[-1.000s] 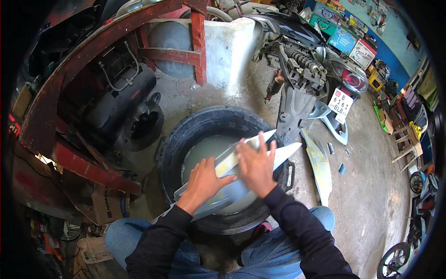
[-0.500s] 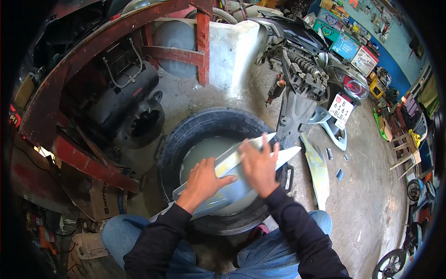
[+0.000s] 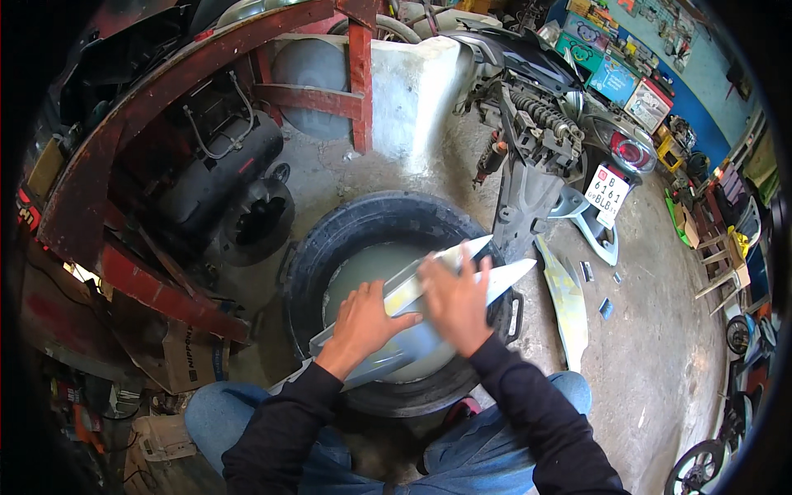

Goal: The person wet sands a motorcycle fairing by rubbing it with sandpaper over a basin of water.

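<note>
My left hand grips a long pointed motorcycle body panel, grey-white with yellowish patches, its thumb laid across the surface. The panel slants over a round black tub of cloudy water, its pointed ends toward the upper right. My right hand lies against the panel's upper part, somewhat blurred by motion. Its visible fingers are stretched and apart; whatever may lie under the palm is hidden.
A similar panel lies on the floor right of the tub, beside small blue pieces. A partly stripped motorcycle stands beyond. At left are a red wooden frame and a black tank. A low concrete wall stands behind.
My right hand has shifted slightly left and down along the panel and is more blurred. My left hand and the panel hold nearly the same place.
</note>
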Demonstrator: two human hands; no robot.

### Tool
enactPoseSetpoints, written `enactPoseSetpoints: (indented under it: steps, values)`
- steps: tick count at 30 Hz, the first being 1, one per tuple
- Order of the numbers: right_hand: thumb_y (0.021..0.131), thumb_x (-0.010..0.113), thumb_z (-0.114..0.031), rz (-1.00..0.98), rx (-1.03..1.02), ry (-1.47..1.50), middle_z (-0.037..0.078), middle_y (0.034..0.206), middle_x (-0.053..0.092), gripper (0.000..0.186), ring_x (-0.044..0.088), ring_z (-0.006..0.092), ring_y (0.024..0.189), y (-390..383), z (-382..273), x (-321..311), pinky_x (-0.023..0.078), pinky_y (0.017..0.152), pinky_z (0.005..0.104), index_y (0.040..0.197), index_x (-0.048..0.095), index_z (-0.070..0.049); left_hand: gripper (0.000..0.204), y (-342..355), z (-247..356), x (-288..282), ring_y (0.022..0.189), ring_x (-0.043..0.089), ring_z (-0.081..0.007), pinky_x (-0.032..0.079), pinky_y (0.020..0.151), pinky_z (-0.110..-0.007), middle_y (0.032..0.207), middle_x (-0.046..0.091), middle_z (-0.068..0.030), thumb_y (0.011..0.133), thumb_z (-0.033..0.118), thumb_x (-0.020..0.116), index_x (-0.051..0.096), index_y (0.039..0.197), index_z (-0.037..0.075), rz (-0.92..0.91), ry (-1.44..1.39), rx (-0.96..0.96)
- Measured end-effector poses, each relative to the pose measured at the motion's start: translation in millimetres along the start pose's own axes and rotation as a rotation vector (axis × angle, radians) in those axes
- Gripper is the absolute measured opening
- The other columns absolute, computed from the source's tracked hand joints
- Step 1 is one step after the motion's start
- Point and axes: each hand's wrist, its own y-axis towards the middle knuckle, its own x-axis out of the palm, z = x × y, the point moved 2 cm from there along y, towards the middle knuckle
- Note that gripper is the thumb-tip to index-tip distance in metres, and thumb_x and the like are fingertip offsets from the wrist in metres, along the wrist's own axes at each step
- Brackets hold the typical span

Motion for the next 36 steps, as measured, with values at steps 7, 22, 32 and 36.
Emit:
enactPoseSetpoints:
  steps: [7, 22, 32, 36]
  values:
    - [0.099, 0.057, -0.02, 0.044, 0.051, -0.045, 0.01, 0.136, 0.069, 0.033, 0.04, 0.0484, 0.145, -6, -12, 4, 0.022, 0.114, 0.0743, 0.126, 0.073, -0.011, 0.089, 3, -6, 4, 0.116, 0.063, -0.0448, 0.05, 0.099, -0.053, 0.123, 0.064, -0.0299, 0.077, 0.059, 0.083, 0.058, 0.129, -0.008, -0.006, -0.004, -0.032]
    - [0.099, 0.058, -0.021, -0.006, 0.035, 0.075, 0.005, 0.139, 0.068, 0.031, 0.04, 0.0437, 0.146, -7, -11, 5, 0.016, 0.116, 0.0726, 0.122, 0.075, -0.011, 0.089, 3, -1, 0, 0.115, 0.063, -0.046, 0.049, 0.1, -0.052, 0.122, 0.064, -0.0297, 0.077, 0.06, 0.083, 0.058, 0.129, -0.008, -0.02, -0.018, -0.024]
    - [0.103, 0.056, -0.026, -0.011, 0.278, -0.005, 0.004, 0.147, 0.063, 0.035, 0.037, 0.039, 0.148, 15, 25, -5, 0.021, 0.115, 0.0703, 0.132, 0.072, -0.014, 0.09, 0, 2, -2, 0.116, 0.063, -0.0448, 0.05, 0.1, -0.053, 0.124, 0.064, -0.0299, 0.076, 0.06, 0.083, 0.058, 0.128, -0.009, -0.039, -0.019, -0.033]
    - [0.102, 0.054, -0.024, 0.025, 0.018, 0.071, 0.004, 0.137, 0.069, 0.034, 0.042, 0.0433, 0.144, -16, -12, 10, 0.024, 0.114, 0.0721, 0.129, 0.072, -0.013, 0.09, 4, -2, 4, 0.117, 0.062, -0.0451, 0.05, 0.1, -0.052, 0.124, 0.064, -0.0298, 0.076, 0.06, 0.083, 0.058, 0.128, -0.009, -0.002, -0.001, -0.009]
